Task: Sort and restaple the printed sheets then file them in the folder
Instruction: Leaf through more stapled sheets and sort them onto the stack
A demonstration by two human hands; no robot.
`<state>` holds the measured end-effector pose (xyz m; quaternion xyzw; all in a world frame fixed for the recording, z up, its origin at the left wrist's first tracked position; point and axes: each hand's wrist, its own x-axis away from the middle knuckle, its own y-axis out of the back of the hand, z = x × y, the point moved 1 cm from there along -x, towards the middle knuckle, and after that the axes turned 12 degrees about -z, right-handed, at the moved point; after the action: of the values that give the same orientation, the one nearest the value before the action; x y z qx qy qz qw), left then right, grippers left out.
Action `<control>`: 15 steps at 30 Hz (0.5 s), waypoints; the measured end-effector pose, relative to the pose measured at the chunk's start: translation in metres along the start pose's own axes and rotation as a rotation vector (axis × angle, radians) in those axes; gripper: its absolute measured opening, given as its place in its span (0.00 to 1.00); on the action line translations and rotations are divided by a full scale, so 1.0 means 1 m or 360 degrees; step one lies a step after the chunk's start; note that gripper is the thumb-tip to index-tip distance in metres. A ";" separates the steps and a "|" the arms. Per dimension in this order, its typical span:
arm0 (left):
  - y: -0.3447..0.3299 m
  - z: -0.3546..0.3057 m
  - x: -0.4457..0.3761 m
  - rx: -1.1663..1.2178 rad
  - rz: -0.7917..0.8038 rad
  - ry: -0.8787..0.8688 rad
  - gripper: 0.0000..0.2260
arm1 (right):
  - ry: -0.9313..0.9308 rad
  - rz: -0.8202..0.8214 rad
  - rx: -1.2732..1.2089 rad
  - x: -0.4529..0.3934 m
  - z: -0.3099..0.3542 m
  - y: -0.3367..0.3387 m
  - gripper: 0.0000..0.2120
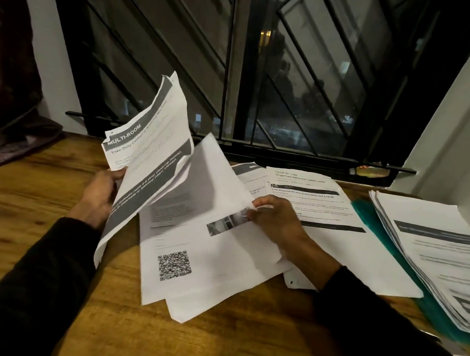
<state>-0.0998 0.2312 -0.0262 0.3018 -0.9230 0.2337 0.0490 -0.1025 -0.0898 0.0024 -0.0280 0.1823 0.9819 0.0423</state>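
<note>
My left hand (101,197) grips the left edge of a raised bundle of printed sheets headed "MULTI-ROOM" (147,150), tilted up off the table. My right hand (275,216) pinches the edge of a lifted white sheet (218,177) above a flat page with a QR code (175,265). More printed sheets (315,204) lie spread to the right of that hand. At the far right a thick stack of sheets (436,251) rests on a teal folder (371,222). No stapler shows.
The wooden table (41,187) runs under everything, with bare wood at the left and front. A dark barred window (258,85) stands close behind the papers. Dark cloth (14,143) lies at the far left. A white wall (448,132) rises at the right.
</note>
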 end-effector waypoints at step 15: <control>0.009 0.002 -0.015 -0.0062 -0.0019 -0.0141 0.09 | -0.0283 -0.0078 -0.0493 -0.003 -0.026 0.036 0.06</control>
<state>-0.0933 0.2448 -0.0351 0.3164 -0.9268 0.2018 0.0155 -0.1018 -0.1333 -0.0086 0.0484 0.0238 0.9955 0.0774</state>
